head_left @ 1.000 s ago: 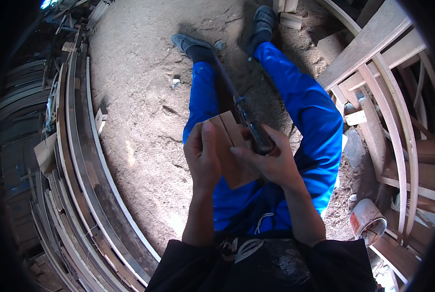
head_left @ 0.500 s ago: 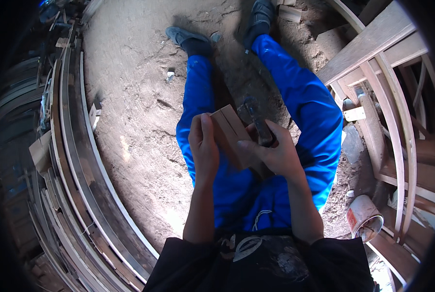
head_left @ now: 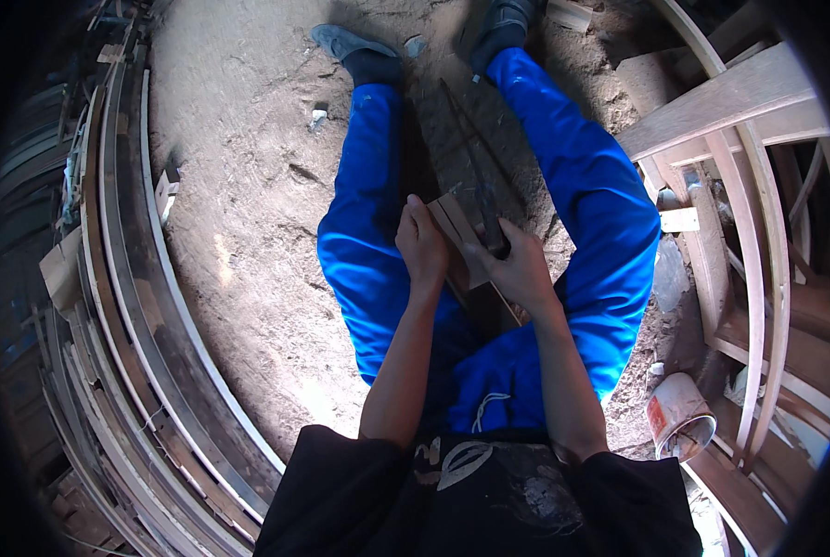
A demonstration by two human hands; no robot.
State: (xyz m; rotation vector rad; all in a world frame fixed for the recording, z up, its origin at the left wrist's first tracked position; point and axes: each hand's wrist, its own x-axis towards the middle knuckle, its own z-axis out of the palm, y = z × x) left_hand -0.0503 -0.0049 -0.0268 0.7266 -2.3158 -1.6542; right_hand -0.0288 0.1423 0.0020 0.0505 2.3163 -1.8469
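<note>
Well, ground point(head_left: 248, 167): bare, pale and rough, running under everything I can see here, left open in front of me perhaps so my legs have room
Planks point(head_left: 118, 223): long strips stacked down my left side, likely laid lengthwise because they are so long
Frame point(head_left: 721, 107): curved wooden pieces and a broad rail on my right, past my leg, apparently kept clear of my elbow
Trousers point(head_left: 610, 218): blue, legs stretched and parted, which I take to give me space between the thighs
Tool point(head_left: 490, 218): long, thin and dark, pointing away from me between my legs, which seems to keep its far end off my body; too blurred to tell its kind
Bucket point(head_left: 682, 399): beside my right thigh, near the frame, bits inside, within easy reach I'd judge
Block point(head_left: 489, 311): dark wood, pale along one edge, low between my thighs; I can't tell whether it props anything
Board point(head_left: 461, 232): small, brown and tilted, a dark slit along its face, between my left hand point(head_left: 422, 246) and right hand point(head_left: 524, 274), probably for steadiness
Right hand: curled round the tool's near end, thumb reaching over to the board, so it appears to serve both
Left hand: pinching the board's left side, thumb uppermost, fingers mostly hidden, perhaps to leave the slit uncovered
Scrap point(head_left: 318, 117): white, beyond my left knee, seemingly just dropped there
</note>
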